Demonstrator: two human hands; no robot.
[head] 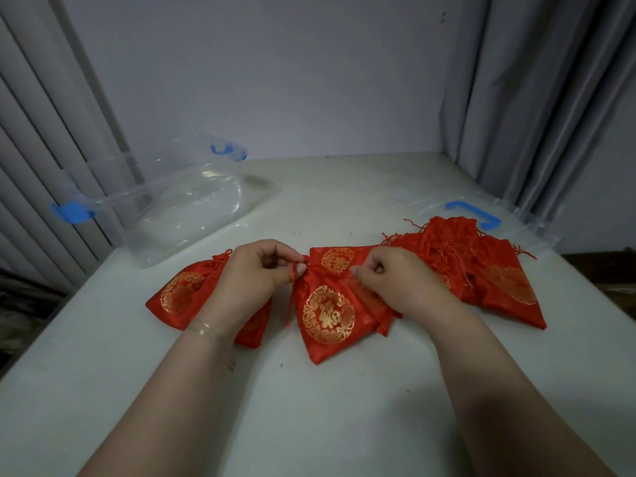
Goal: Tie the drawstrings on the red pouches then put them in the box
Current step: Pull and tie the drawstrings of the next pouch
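On a pale counter (309, 407), curled fingers (275, 261) of both hands pinch the drawstring (293, 273) of a red pouch (327, 318) bearing a gold 福.

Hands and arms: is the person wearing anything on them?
Almost nothing. Both forearms are bare, with no sleeves or gloves in view. The left hand has a thin, pale bracelet around its wrist. The right hand shows no rings, watch or bracelet.

Two bare forearms without sleeves, left hand (256, 270) and right hand (395, 280) uncovered, a thin clear bracelet (203, 330) worn on the left wrist
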